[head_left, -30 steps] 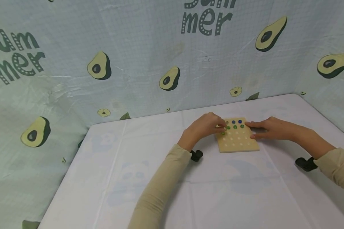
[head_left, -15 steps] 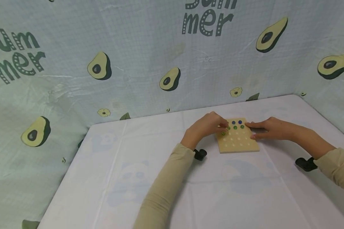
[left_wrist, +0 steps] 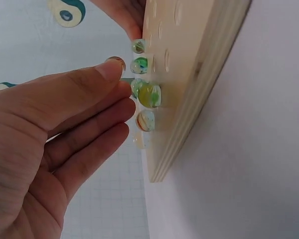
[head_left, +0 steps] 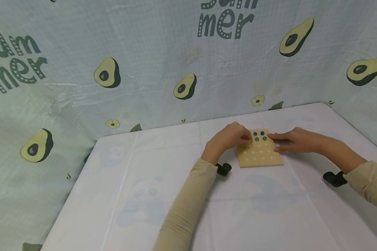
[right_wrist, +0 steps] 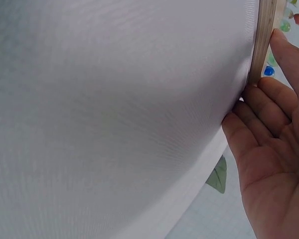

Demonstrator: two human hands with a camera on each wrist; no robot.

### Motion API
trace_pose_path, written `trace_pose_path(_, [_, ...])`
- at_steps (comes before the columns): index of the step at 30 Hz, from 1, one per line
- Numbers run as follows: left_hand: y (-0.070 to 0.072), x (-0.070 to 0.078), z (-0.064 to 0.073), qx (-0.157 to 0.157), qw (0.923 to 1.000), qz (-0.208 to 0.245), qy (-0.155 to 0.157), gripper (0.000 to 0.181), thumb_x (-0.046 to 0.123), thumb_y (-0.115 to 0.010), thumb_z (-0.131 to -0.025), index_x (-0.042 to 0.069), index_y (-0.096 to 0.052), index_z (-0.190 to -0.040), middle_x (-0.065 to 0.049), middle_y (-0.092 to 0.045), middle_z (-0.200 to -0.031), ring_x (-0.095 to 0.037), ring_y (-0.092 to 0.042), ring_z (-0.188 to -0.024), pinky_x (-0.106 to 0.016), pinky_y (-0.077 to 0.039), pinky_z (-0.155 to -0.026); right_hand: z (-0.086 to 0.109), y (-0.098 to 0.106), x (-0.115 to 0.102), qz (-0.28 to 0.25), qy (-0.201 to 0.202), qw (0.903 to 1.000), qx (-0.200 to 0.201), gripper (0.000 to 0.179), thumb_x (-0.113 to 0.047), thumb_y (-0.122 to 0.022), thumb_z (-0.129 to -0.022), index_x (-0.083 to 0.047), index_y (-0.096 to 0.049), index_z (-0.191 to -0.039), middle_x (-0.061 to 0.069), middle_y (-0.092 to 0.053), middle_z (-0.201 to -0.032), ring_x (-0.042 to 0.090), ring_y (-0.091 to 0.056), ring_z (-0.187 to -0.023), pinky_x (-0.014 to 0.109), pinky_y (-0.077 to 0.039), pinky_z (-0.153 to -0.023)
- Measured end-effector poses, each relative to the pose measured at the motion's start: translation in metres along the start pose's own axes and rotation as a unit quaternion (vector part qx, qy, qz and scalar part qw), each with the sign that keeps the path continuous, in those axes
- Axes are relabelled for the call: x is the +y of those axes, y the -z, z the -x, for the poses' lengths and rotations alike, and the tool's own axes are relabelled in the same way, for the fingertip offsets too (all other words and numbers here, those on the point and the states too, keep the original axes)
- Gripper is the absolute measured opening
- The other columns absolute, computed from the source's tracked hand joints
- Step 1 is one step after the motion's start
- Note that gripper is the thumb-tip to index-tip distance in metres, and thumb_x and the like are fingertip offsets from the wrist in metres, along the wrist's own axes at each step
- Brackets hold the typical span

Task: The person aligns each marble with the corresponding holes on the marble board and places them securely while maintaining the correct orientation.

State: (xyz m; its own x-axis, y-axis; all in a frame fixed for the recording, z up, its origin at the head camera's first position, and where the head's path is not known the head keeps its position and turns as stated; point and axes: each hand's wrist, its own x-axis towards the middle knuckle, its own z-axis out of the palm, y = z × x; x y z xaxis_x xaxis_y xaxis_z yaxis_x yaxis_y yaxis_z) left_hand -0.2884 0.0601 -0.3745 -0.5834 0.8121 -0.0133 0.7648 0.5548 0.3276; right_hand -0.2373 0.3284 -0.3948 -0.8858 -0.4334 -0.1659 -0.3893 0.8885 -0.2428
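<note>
A square wooden board (head_left: pixel 260 157) with rows of round hollows lies on the table. Glass marbles sit in its far rows, among them a blue marble (head_left: pixel 262 133) and a green marble (head_left: pixel 257 139). My left hand (head_left: pixel 228 138) is over the board's left side. In the left wrist view, its thumb and a finger pinch a brownish marble (left_wrist: pixel 118 62), just off the board and near a yellow-green marble (left_wrist: pixel 150 94) in a hollow. My right hand (head_left: pixel 293 140) touches the board's right edge with thumb and fingers extended; the right wrist view shows fingertips against that edge.
The board stands on a white table (head_left: pixel 163 195) with faint printed animals. Behind it rises a pale wall cover (head_left: pixel 157 45) with avocado prints. A black wrist device (head_left: pixel 223 169) sits below the left wrist, and another black device (head_left: pixel 334 179) below the right.
My left hand has moved slightly to the right over the board and now covers more of its left marbles. My right hand and the board have stayed in place.
</note>
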Motion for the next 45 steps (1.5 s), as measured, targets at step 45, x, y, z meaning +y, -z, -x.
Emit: trace_pose_path(45, [-0.005,0.007,-0.015,-0.026,0.9987,-0.01,0.043,0.017,0.02,-0.077,-0.089,0.018,-0.083,-0.106,0.01,-0.075,-0.105,0.001,-0.063,-0.093,-0.01,-0.048,-0.077,0.001,0.001,0.001,-0.007,0.002,1.0,0.001,0.068,-0.05,-0.068,-0.095,-0.011,-0.052,-0.149,0.026,-0.054,-0.143,0.043,-0.061,-0.12,0.057,-0.051,-0.093])
